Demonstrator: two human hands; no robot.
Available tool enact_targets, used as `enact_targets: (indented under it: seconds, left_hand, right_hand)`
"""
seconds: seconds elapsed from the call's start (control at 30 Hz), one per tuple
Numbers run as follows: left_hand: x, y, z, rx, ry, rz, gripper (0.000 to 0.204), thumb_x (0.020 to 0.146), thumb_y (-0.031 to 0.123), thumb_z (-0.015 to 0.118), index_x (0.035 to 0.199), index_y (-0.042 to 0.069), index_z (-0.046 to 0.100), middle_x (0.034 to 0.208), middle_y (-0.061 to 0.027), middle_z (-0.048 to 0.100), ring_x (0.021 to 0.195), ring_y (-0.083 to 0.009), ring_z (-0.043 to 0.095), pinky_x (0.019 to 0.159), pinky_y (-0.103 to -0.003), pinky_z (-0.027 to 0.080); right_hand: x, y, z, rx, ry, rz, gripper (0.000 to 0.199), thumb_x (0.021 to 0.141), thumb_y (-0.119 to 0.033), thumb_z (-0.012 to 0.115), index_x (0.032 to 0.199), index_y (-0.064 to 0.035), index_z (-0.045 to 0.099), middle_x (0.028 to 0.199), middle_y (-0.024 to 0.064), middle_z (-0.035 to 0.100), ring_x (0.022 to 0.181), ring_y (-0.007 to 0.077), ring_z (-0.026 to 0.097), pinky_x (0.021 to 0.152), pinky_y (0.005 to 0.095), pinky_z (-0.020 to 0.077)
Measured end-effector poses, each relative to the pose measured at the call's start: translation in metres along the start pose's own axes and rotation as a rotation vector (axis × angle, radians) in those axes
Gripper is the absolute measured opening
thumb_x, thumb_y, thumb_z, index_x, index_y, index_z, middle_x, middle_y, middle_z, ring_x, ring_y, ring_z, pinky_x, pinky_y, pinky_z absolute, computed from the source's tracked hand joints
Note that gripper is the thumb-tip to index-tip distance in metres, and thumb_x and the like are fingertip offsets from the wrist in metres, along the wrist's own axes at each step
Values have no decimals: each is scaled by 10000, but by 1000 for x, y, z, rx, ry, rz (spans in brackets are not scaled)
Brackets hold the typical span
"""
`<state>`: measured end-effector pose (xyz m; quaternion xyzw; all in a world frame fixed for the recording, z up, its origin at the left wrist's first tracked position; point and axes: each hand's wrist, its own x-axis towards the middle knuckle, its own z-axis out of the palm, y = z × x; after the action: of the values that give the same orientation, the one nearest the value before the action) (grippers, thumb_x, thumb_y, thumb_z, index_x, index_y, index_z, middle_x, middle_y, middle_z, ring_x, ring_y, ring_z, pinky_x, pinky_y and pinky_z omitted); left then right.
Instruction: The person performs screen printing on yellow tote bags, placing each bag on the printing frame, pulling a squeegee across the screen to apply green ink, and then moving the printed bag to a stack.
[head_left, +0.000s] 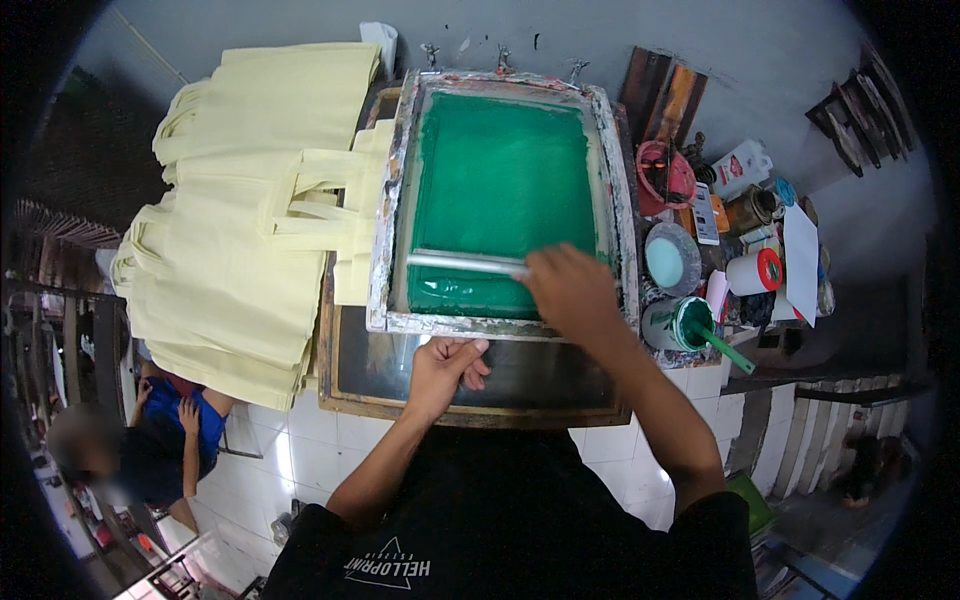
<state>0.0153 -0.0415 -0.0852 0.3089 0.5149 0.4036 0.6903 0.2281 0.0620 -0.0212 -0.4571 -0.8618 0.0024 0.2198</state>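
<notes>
A screen-printing frame [380,235] with ink-stained edges lies in front of me, its mesh covered in green ink [505,165]. My right hand [570,285] grips the right end of a squeegee [465,262], a long silvery bar lying across the near part of the mesh. Between the squeegee and the frame's near edge there is a glossy pool of wet ink. My left hand [445,375] is just below that near edge, over the dark table [520,375]. Its fingers are curled in and I see nothing in them; whether it touches the frame I cannot tell.
Stacks of pale yellow bags [230,220] spread out at the left. On the right stand a tub of green ink [680,325] with a green stick, a bowl [670,258], a pink bucket [663,180] and several containers. Another person [160,450] sits at the lower left.
</notes>
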Motion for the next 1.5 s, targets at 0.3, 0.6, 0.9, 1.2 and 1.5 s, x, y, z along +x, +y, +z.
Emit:
enact_targets:
  seconds: [0.3, 0.6, 0.9, 1.2, 1.5]
  left_hand:
    - [2, -1, -4, 7, -45, 28, 254, 990, 195, 698, 907, -46, 698, 691, -91, 688, 547, -124, 625, 528, -248, 500]
    - [-1, -2, -11, 1, -53, 1, 178, 980, 103, 669, 930, -69, 671, 705, -116, 684, 542, -153, 627, 543, -280, 493]
    - [-5, 29, -23, -424, -191, -336, 391, 984, 243, 671, 1194, -82, 616, 1046, -270, 724, 900, -305, 752, 759, -362, 632]
    - [68, 128, -20, 282, -320, 276, 194, 1043, 175, 592, 1126, 24, 680, 959, -100, 742, 812, -124, 690, 711, -267, 545]
    - [241, 227, -23, 1215, 181, 1036, 262, 858, 195, 733, 1066, 35, 735, 962, -202, 732, 909, -408, 688, 859, -497, 531]
  right_hand:
    - [-4, -16, -37, 139, -240, 36, 283, 897, -331, 730, 843, -70, 637, 745, 110, 636, 749, 316, 662, 603, 443, 498]
    - [68, 44, 16, 5, -94, -92, 290, 903, -372, 718, 872, -89, 663, 739, 138, 660, 726, 343, 671, 611, 471, 508]
    - [223, 164, 32, 105, -271, 96, 538, 858, -551, 737, 1049, -48, 734, 791, 194, 702, 760, 400, 678, 724, 488, 513]
    - [211, 149, 56, -253, -93, 220, 767, 844, -757, 594, 1008, -23, 746, 922, 196, 745, 863, 374, 722, 775, 495, 551]
    - [179, 118, 55, -218, -19, 216, 705, 868, -725, 590, 961, -43, 742, 956, 168, 753, 904, 341, 737, 757, 486, 569]
